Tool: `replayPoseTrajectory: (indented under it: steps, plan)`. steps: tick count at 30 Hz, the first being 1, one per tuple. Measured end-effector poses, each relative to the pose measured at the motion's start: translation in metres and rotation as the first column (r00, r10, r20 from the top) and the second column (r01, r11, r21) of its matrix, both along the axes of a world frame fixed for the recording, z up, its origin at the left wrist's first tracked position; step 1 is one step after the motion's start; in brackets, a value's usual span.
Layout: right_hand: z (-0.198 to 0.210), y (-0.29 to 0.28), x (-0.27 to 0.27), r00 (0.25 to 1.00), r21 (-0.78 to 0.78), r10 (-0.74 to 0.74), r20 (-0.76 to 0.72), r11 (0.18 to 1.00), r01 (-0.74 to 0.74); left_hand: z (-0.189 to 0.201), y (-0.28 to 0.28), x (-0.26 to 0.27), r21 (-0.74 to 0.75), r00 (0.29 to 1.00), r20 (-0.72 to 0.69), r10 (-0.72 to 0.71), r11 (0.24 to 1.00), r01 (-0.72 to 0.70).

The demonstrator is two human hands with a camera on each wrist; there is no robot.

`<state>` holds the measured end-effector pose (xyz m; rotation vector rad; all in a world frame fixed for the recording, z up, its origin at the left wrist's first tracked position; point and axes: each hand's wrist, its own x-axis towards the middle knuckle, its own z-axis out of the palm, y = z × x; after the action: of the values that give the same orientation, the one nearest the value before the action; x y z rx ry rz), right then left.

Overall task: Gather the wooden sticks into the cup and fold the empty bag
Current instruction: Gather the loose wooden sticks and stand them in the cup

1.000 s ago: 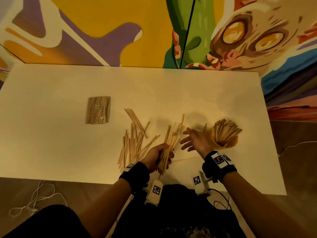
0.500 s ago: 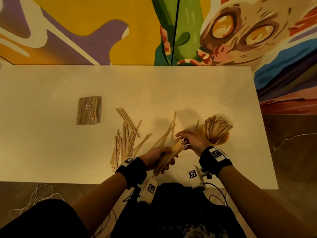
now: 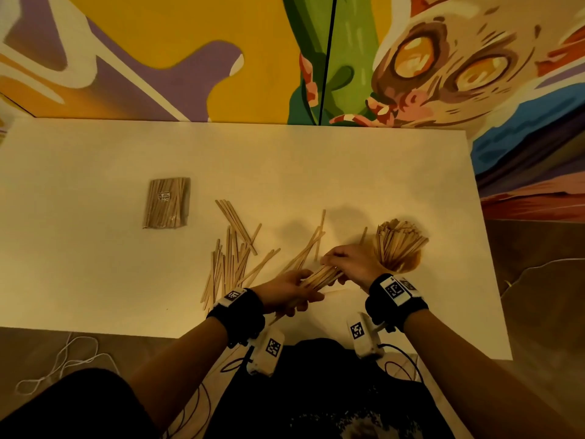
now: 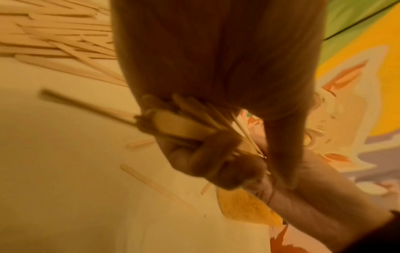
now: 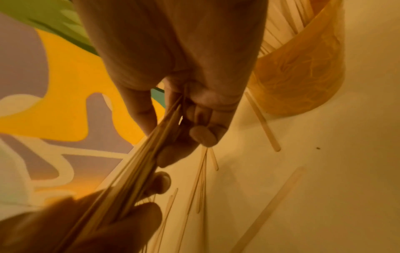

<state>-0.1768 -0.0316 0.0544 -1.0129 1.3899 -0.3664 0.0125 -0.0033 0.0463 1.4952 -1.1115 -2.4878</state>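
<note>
Head view shows both the left hand (image 3: 286,288) and right hand (image 3: 348,263) grasping one bundle of sticks (image 3: 319,277) beside the half-filled orange cup (image 3: 400,248), while loose sticks (image 3: 231,251) and a full bag (image 3: 167,202) remain.

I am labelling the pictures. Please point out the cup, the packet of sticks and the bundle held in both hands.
cup (image 5: 303,71): right wrist view, on its orange wall.
packet of sticks (image 3: 166,202): head view, on its middle.
bundle (image 3: 319,275): head view, between the two hands.
</note>
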Motion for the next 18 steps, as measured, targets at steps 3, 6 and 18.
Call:
replayPoseTrajectory:
  steps: [3,6,18]
  plan:
    - [-0.001,0.004,0.005,0.999,0.013,0.049,-0.013,0.999,-0.049,-0.004,0.0,0.002,-0.092,0.985,0.139,-0.106,0.989,0.119]
    - [-0.002,0.007,0.006,0.998,0.045,0.063,0.014,0.997,-0.063,-0.005,0.002,0.0,-0.268,0.942,0.3,-0.151,0.934,0.235]
    - [0.0,0.017,0.011,0.982,0.171,-0.101,0.162,0.983,0.073,-0.008,0.006,0.001,-0.588,0.781,0.614,-0.109,0.597,0.546]
